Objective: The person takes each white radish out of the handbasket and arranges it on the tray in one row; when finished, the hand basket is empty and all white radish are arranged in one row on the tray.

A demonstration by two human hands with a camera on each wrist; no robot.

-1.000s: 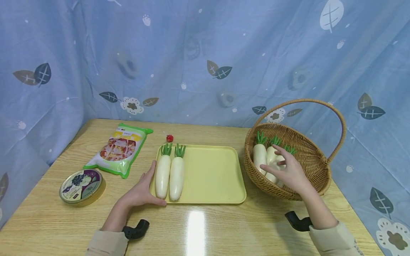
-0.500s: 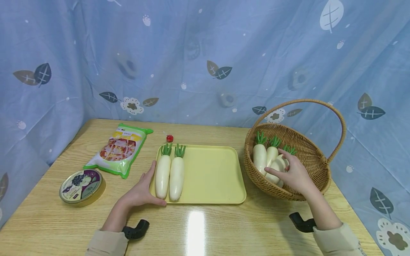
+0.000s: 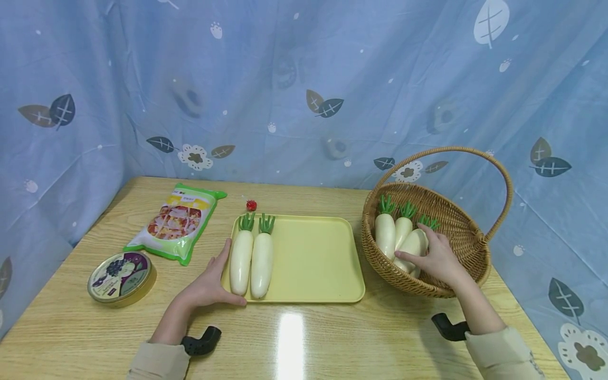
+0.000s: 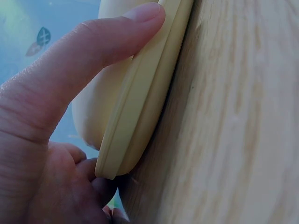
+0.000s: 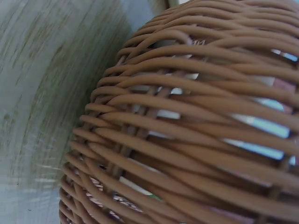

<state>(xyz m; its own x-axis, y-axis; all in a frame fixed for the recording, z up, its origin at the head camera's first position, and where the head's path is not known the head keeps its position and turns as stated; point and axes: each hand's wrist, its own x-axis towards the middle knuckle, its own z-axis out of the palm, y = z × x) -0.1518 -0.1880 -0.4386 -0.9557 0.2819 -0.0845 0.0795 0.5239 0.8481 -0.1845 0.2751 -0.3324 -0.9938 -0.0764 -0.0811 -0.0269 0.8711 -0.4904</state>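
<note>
1. On the wooden table (image 3: 342, 343), your wicker basket (image 3: 453, 232) stood at the right, with white radishes (image 3: 385, 232) inside.
2. Left of it lay the yellow tray (image 3: 313, 258), bearing a pair of radishes (image 3: 262, 264) at its left end.
3. Your left hand (image 3: 207, 285) was spread wide round the tray's near-left corner, touching it.
4. Your right hand (image 3: 438, 259) curled round the rightmost radish (image 3: 414, 245) in the basket; weave filled the right wrist view, so how firmly, you couldn't tell.
</note>
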